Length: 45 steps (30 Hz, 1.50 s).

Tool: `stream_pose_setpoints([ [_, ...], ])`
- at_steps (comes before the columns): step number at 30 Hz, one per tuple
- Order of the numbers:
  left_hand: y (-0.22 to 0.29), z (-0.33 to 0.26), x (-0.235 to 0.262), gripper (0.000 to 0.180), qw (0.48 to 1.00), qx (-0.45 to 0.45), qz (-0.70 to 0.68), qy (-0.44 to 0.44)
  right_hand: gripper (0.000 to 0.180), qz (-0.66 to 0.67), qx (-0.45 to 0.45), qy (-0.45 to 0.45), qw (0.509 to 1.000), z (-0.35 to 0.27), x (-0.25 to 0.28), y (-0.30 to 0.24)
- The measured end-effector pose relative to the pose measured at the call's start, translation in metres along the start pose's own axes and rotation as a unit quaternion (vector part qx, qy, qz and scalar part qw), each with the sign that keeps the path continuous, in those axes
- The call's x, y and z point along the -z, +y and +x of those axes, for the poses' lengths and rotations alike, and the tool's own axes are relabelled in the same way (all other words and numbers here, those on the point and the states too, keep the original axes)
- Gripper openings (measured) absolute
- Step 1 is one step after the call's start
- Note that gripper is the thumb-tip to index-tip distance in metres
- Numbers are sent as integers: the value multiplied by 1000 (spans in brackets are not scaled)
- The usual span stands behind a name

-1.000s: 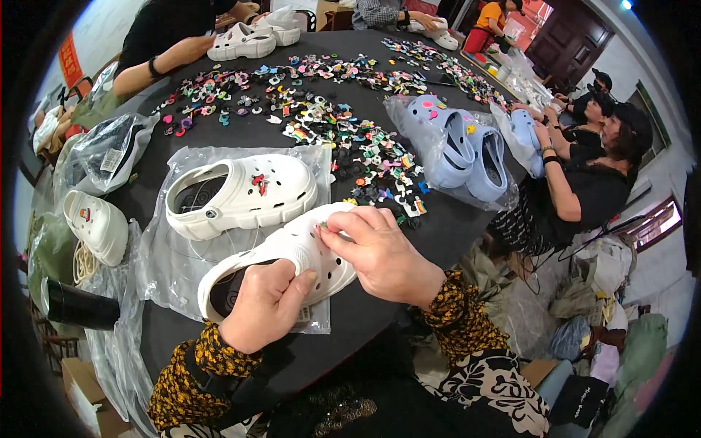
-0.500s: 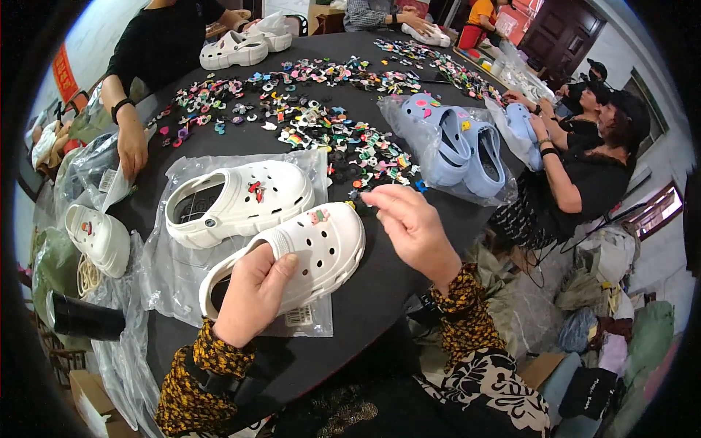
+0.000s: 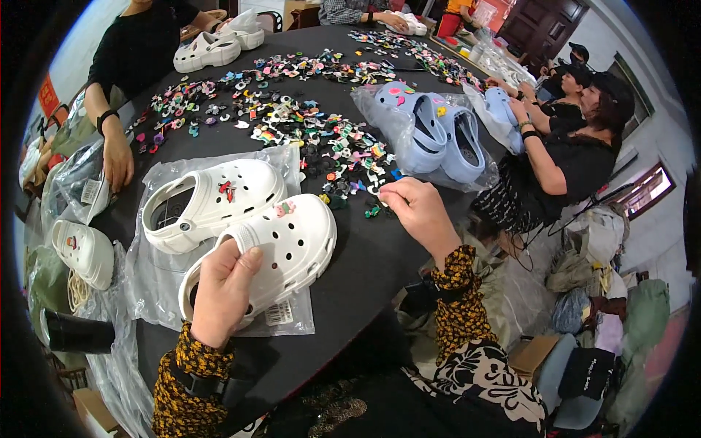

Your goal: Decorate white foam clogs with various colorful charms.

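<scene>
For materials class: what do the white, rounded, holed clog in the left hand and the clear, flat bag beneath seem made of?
White, rounded, holed clog: probably moulded foam or rubber, matte; thick, smooth curves suggest this.
Clear, flat bag: likely plastic film, glossy; see-through, wrinkled, catching highlights.

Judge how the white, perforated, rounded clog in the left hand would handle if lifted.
The white, perforated, rounded clog is probably light, being hollow. Its chunky build suggests it would flex little; its wide, low shape likely resists rolling.

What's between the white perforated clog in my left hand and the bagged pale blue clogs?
In the head view, a scatter of small multicoloured charms on the black tabletop.
</scene>
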<state>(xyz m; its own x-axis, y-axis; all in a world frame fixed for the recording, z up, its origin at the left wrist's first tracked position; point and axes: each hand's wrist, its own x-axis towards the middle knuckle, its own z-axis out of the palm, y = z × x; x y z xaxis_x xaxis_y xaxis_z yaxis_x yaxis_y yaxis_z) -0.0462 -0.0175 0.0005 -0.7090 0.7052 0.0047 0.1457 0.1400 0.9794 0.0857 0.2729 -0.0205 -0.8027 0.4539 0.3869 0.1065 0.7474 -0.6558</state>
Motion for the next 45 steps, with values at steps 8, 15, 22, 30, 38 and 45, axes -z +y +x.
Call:
stream_pose_setpoints([
  [8, -13, 4, 4, 30, 1000, -1, -1, 0, 17, -125, 49, -56, 989, 15, -9, 15],
  [15, -8, 6, 5, 28, 1000, -1, 6, -4, 25, -177, 68, -129, 973, 34, -26, 26],
  [22, -7, 6, 4, 28, 1000, 2, -7, -6, 16, -260, 96, -182, 943, 38, -33, 34],
  [30, -10, 8, 6, 26, 1000, 9, -8, -7, 19, -70, 56, -111, 990, 34, -15, 2],
  [38, -9, 8, 4, 27, 1000, 16, -9, -6, 28, 275, -47, -110, 954, 7, -2, -42],
  [45, -13, 9, 2, 25, 1000, 10, -29, -1, 42, 597, -84, -153, 783, -15, -17, -46],
])
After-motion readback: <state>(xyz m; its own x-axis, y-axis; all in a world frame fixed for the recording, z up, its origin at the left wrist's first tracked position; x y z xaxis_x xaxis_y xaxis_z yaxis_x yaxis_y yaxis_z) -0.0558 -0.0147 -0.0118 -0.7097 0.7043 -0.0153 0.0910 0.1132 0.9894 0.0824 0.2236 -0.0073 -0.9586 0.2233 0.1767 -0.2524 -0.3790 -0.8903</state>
